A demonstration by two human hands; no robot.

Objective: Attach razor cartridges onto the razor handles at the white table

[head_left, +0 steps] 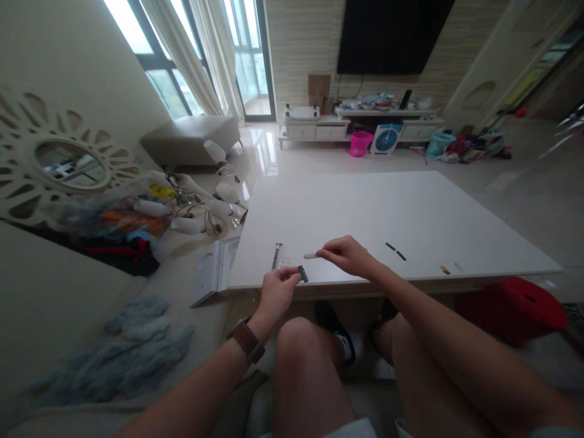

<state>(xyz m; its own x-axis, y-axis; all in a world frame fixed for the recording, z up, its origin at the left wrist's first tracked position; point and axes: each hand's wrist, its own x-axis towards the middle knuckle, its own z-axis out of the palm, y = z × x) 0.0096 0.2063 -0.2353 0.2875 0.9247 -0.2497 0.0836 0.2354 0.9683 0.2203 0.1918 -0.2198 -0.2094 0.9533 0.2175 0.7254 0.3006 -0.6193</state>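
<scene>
My left hand point(279, 291), with a brown-strapped watch on its wrist, pinches a small green circuit board point(303, 274) at the near edge of the table. Just beyond it, my right hand point(345, 254) holds a short white stick-like piece point(311, 256) that points left. The stick and the board are apart. A slim metallic tool point(276, 255) lies behind my left hand, beside some small clear plastic pieces point(286, 262). Farther right on the tabletop rest two dark green strips point(395, 250), a small yellowish-brown piece point(444, 270) and a faint clear piece point(458, 266).
The white table point(347, 201) stretches out before my knees. A red stool-like object point(515, 310) stands under its right end. Left of the table are a white lamp fixture point(201, 207) and an open white box point(212, 267). A pink basket point(361, 144) stands by the TV cabinet.
</scene>
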